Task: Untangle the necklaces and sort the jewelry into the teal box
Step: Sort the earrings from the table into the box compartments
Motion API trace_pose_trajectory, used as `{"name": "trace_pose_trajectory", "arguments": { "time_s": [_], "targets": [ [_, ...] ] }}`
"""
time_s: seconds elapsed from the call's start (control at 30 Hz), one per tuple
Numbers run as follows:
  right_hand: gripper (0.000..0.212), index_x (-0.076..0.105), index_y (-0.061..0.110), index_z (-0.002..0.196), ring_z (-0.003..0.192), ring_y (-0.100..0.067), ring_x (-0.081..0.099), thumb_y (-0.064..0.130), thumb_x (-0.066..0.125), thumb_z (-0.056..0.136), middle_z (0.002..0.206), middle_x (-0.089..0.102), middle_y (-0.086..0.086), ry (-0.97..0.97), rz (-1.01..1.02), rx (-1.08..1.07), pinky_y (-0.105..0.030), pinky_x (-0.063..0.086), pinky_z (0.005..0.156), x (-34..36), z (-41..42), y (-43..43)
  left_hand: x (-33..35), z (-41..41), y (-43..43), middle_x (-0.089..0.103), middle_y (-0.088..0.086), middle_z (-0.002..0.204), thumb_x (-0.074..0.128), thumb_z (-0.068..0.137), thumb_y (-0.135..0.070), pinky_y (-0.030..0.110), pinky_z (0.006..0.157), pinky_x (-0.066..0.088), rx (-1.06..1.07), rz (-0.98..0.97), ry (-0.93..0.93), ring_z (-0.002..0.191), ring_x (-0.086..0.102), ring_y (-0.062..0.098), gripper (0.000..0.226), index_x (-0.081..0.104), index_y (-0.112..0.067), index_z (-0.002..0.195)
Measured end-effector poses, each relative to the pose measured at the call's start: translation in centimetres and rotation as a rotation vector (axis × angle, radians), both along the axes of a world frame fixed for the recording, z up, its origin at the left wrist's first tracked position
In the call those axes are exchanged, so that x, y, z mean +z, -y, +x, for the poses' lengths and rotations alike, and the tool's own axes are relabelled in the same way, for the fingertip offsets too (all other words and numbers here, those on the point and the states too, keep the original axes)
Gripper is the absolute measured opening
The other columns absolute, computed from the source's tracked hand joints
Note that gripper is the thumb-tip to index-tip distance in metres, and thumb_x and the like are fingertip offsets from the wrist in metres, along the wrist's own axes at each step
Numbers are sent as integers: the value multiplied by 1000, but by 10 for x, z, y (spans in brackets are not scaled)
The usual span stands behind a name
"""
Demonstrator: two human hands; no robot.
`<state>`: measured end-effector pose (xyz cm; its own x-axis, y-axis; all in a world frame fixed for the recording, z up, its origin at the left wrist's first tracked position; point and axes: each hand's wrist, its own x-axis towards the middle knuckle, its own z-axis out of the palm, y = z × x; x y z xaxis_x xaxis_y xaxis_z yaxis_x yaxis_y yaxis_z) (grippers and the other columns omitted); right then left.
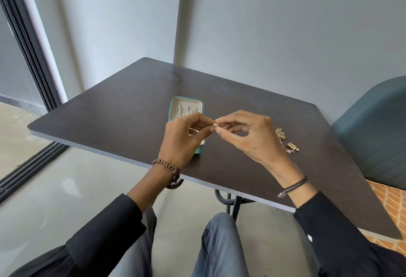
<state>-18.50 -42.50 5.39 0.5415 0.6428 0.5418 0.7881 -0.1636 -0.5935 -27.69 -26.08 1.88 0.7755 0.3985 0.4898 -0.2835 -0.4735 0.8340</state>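
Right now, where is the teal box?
In the head view, the teal box sits open mid-table, just behind the left hand, which hides its near part; loose gold jewelry lies to its right.

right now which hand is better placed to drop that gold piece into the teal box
Left. The left hand hovers directly over the teal box; the right hand sits further right, sharing the gold piece.

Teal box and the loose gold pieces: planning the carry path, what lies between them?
In the head view, only bare table between teal box and gold pieces; the right hand hovers above.
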Motion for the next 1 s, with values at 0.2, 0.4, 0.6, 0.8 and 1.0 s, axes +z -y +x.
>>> {"name": "trace_pose_trajectory", "arguments": {
  "time_s": [0.2, 0.4, 0.6, 0.8, 1.0],
  "targets": [
    [15, 81, 14, 97, 80, -10, 73, 13, 83, 83, 88, 76, 4, -79, -64, -24, -25, 62, 78, -17, 17, -23, -17, -5, -31, 71, -5, 113, 68, 89, -26, 31, 77, 56, 280, 182, -197, 94, 65, 11, 16, 72, -32, 104],
    [11, 82, 16, 94, 77, -6, 71, 14, 82, 83, 88, 76, 8, -81, -165, -25, -16, 57, 72, -31, 29, -39, -39, -9, -45, 62, -5, 133, 65, 91, -29, 37, 96, 50, 288, 192, -268, 119, 55, 15, 29, 66, -24, 120],
    [13, 81, 20, 97, 71, 6, 64, 15, 80, 85, 91, 73, 9, -31, -267, -32, -10, 47, 61, -37, 35, -49, -49, -13, -46, 63, -10, 129, 71, 88, -30, 31, 96, 45, 252, 190, -263, 119, 54, 10, 35, 64, -25, 121],
    [15, 82, 24, 99, 78, 1, 62, 20, 82, 85, 92, 73, 12, -4, -304, 11, -18, 54, 63, -43, 38, -50, -54, -15, -46, 64, -9, 128, 71, 88, -32, 16, 89, 41, 237, 178, -251, 117, 51, 4, 34, 64, -25, 120],
    [17, 82, 26, 103, 88, -8, 59, 25, 78, 87, 97, 75, 13, 61, -344, 14, -24, 52, 65, -50, 45, -56, -53, -14, -47, 63, -11, 129, 72, 86, -34, 6, 83, 32, 232, 160, -266, 112, 42, -5, 36, 64, -26, 120]
  ]
}}
